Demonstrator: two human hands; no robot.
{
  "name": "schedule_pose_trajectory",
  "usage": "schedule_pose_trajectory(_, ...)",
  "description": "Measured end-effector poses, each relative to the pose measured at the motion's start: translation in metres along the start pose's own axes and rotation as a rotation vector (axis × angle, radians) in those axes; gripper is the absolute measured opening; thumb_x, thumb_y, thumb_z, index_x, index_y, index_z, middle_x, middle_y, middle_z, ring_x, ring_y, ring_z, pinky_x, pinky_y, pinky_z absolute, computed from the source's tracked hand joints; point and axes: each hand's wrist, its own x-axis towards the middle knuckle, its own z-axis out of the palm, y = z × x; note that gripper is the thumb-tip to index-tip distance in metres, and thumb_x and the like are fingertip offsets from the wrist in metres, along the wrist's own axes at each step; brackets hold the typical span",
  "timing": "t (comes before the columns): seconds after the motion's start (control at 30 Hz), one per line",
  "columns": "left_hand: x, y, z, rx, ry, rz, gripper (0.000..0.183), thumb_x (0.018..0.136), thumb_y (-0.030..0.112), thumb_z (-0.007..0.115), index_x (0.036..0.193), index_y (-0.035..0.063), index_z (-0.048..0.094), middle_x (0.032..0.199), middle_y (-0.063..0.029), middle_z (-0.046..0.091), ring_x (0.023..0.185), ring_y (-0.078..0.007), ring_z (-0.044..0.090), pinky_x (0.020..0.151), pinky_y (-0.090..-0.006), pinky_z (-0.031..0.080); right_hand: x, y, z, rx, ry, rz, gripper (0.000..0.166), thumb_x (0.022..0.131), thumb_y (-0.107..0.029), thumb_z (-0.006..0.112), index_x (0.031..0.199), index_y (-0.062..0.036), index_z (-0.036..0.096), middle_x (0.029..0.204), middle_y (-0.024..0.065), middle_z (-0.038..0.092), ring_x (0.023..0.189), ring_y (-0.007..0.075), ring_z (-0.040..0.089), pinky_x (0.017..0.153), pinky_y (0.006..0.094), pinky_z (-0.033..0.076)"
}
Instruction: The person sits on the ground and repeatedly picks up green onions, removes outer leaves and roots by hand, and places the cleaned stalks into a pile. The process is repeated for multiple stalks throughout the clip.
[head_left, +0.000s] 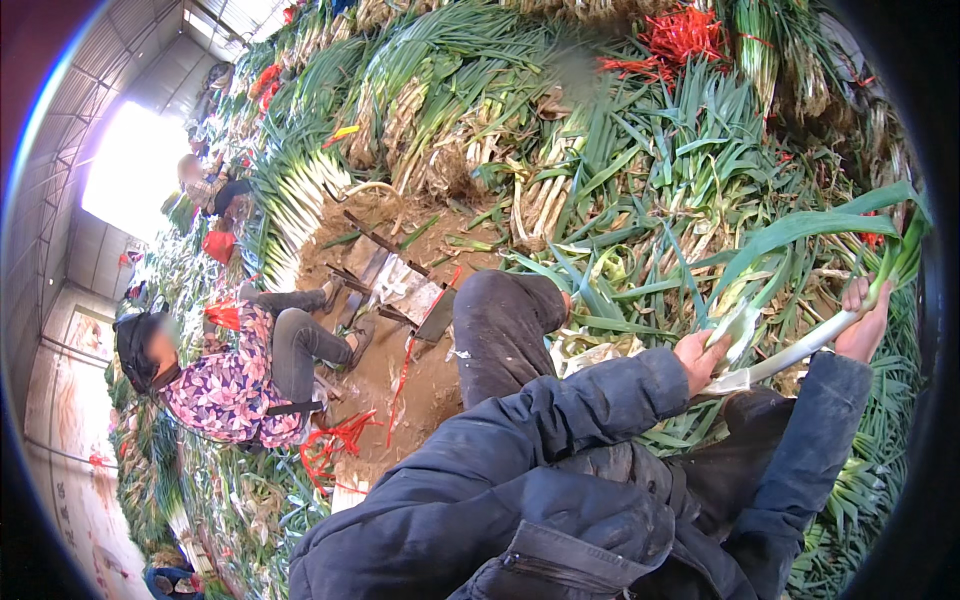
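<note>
My right hand (862, 322) is wrapped around a large Welsh onion (799, 349), just below where its white shank turns into green leaves. The onion lies slantwise over my lap, its pale lower end toward the left. At that end my left hand (701, 358) pinches a loose, pale outer leaf layer (739, 330) that stands away from the shank. A long green leaf (799, 229) arches above both hands. My left fingers partly hide the onion's lower tip.
Untrimmed Welsh onions (675, 157) are heaped in front and to the right. Red ties (682, 37) lie on the heap. Cleaned onions (300, 202) form a row at left. A low stool (405, 289) stands on bare soil (420, 382). A co-worker in a floral top (232, 390) sits nearby.
</note>
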Motion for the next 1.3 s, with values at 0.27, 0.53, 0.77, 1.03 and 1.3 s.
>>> schedule_pose_trajectory(0.27, -0.042, -0.007, -0.047, 0.438, -0.057, -0.336, 0.029, 0.094, 0.017, 0.061, 0.119, 0.0020, 0.062, 0.097, -0.0109, 0.070, 0.088, -0.0179, 0.064, 0.081, -0.0341, 0.052, 0.003, -0.022, -0.011, -0.012, 0.168, -0.056, 0.035, 0.104, -0.038, 0.043, 0.105, -0.0035, 0.049, 0.073, -0.0006, 0.041, 0.061, 0.0101, 0.038, 0.058, 0.0262, 0.034)
schedule_pose_trajectory(0.53, -0.089, 0.017, -0.111, 0.427, 0.050, -0.256, 0.033, 0.094, 0.022, 0.058, 0.120, 0.0014, 0.061, 0.098, -0.0071, 0.065, 0.088, -0.0165, 0.059, 0.076, -0.0312, 0.048, 0.004, -0.014, 0.011, -0.027, 0.270, -0.041, 0.035, 0.106, -0.037, 0.034, 0.100, -0.0037, 0.042, 0.072, 0.0006, 0.040, 0.060, 0.0134, 0.037, 0.056, 0.0299, 0.034)
schedule_pose_trajectory(0.77, -0.116, 0.044, -0.132, 0.368, -0.011, -0.393, 0.045, 0.100, 0.038, 0.054, 0.124, 0.0001, 0.060, 0.091, -0.0018, 0.065, 0.077, -0.0091, 0.056, 0.066, -0.0261, 0.048, 0.013, -0.020, -0.028, -0.002, 0.273, -0.016, 0.034, 0.105, -0.037, 0.036, 0.101, -0.0038, 0.042, 0.075, 0.0030, 0.038, 0.062, 0.0149, 0.037, 0.057, 0.0308, 0.035)
schedule_pose_trajectory(1.03, -0.140, 0.079, -0.150, 0.573, 0.025, -0.379, 0.041, 0.099, 0.038, 0.056, 0.107, -0.0009, 0.064, 0.071, -0.0014, 0.059, 0.062, -0.0093, 0.051, 0.058, -0.0267, 0.044, 0.033, -0.023, -0.064, 0.028, 0.289, 0.020, 0.034, 0.105, -0.038, 0.037, 0.101, -0.0042, 0.041, 0.076, 0.0033, 0.038, 0.063, 0.0150, 0.038, 0.057, 0.0317, 0.036)
schedule_pose_trajectory(1.3, -0.181, 0.091, -0.197, 0.853, -0.006, -0.293, 0.034, 0.097, 0.030, 0.057, 0.083, -0.0006, 0.058, 0.061, -0.0107, 0.054, 0.053, -0.0239, 0.052, 0.053, -0.0364, 0.042, 0.014, -0.042, -0.053, 0.058, 0.304, 0.056, 0.036, 0.105, -0.039, 0.034, 0.098, -0.0049, 0.041, 0.075, 0.0037, 0.038, 0.061, 0.0162, 0.037, 0.056, 0.0331, 0.035)
